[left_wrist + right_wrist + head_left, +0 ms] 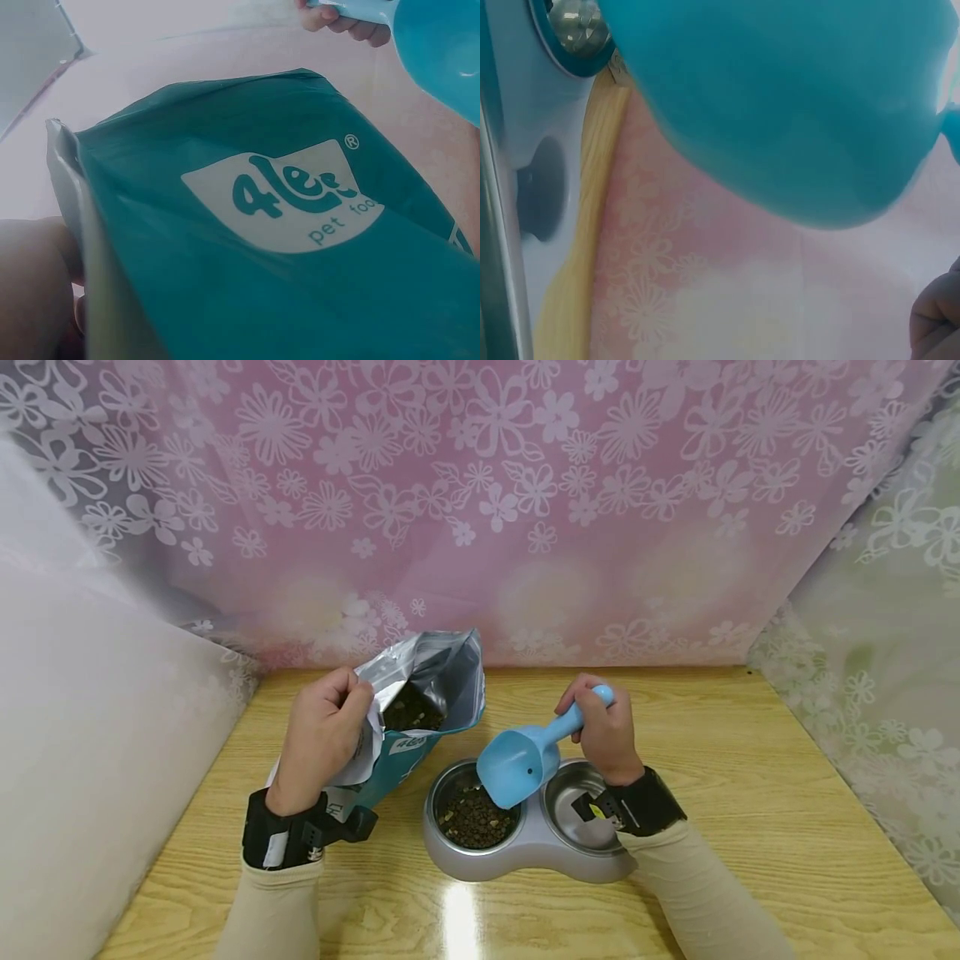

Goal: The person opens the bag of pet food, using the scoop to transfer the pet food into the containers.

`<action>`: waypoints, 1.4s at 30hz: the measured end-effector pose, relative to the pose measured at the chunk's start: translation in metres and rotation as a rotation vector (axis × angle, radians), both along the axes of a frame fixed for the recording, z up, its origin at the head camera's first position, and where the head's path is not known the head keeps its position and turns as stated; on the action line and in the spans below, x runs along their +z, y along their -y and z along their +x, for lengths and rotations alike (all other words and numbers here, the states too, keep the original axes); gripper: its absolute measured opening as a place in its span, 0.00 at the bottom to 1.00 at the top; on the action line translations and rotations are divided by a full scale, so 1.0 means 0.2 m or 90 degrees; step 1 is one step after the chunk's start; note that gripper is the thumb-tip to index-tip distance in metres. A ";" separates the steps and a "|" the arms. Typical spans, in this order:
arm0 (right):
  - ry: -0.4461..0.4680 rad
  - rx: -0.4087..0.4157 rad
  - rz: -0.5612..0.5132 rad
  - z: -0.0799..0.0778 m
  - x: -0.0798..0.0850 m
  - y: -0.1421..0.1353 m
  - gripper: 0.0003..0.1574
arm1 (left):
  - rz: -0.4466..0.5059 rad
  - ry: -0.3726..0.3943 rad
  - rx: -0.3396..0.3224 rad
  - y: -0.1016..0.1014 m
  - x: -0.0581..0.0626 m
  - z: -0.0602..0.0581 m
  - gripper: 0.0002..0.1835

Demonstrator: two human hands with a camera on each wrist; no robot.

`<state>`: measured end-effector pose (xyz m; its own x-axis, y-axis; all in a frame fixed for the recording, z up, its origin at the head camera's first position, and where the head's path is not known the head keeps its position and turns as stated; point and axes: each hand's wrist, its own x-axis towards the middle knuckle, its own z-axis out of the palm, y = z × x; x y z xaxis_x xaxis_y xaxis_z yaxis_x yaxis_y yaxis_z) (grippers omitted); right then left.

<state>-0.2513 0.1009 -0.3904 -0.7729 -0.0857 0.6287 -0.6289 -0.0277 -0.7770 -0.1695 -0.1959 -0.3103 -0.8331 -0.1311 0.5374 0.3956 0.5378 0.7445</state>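
Here's the right hand (609,731), fingers wrapped round the handle of the blue scoop (510,768), its long axis slanting down-left to a cup above the kibble (474,823) in the double bowl (529,853), while the left hand (321,737) clamps the open bag (399,770) just leftward.

Pink sheet printed with white flowers (495,510), yellowish wood-grain tabletop (750,777), pale green flowered sheet (870,677), whitish side panel (97,693)

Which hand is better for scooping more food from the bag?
Probably the right hand: it holds the blue scoop by its handle. The left hand is busy holding the open bag.
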 end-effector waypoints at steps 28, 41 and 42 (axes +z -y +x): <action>0.002 0.069 -0.097 0.08 0.10 -0.02 0.24 | -0.024 -0.010 -0.007 0.04 -0.07 -0.05 0.18; 0.205 0.176 -0.435 0.05 0.14 -0.04 0.26 | -0.009 -0.001 -0.015 0.00 -0.01 -0.01 0.18; 0.203 0.170 -0.448 0.05 0.14 -0.04 0.25 | -0.009 -0.002 -0.016 0.00 -0.01 -0.01 0.18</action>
